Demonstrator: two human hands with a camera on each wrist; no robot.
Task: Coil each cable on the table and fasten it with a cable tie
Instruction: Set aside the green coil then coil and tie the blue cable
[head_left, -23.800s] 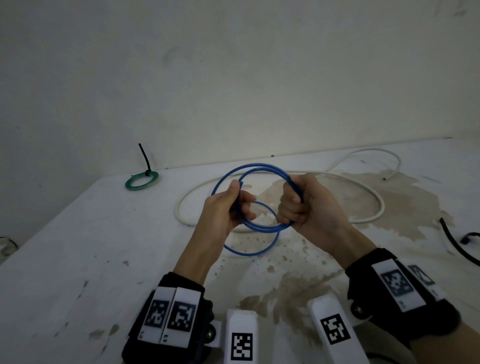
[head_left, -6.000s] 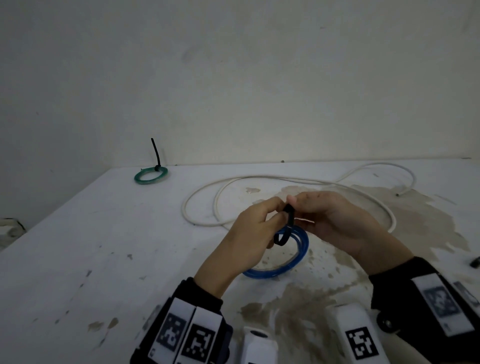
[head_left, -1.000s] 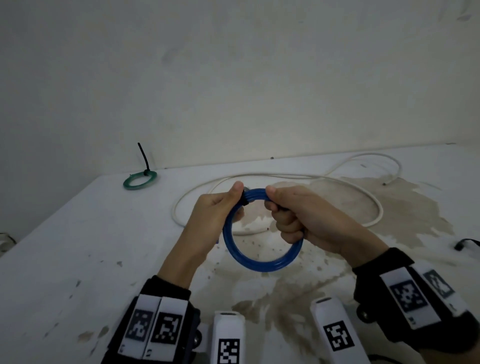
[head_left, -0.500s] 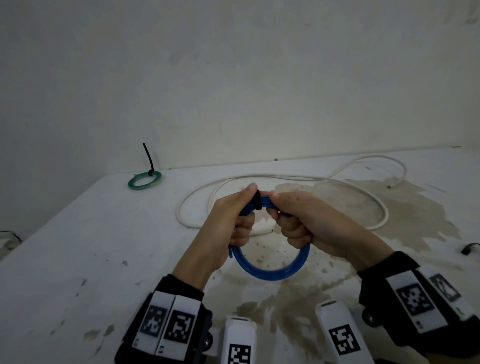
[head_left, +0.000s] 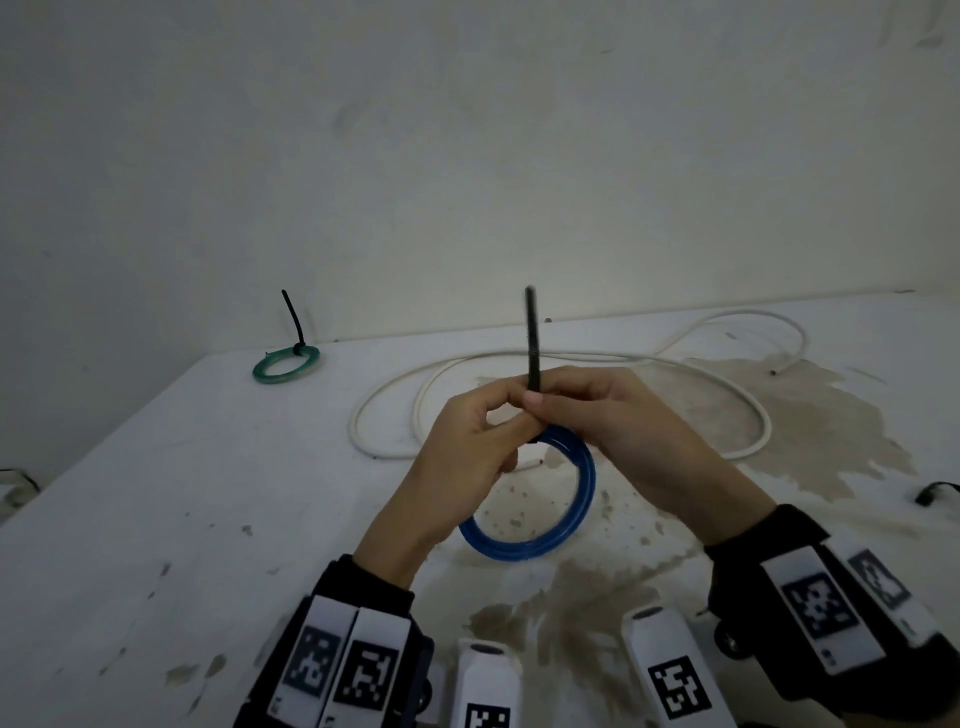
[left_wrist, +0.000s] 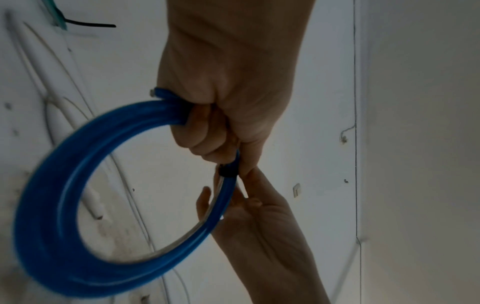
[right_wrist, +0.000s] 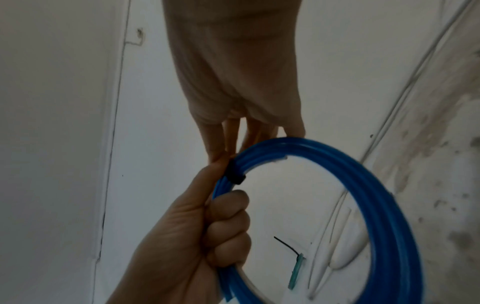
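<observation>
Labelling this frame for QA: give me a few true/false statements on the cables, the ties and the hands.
1. The left hand grips the blue coil. True.
2. The white cable is coiled and tied. False: it lies loose on the table.
3. A black cable tie sticks up from between the hands. True.
4. The green coil has no tie. False: a black tie sits on it, tail sticking up.
5. The right hand rests flat on the table. False: it pinches the tie.
</observation>
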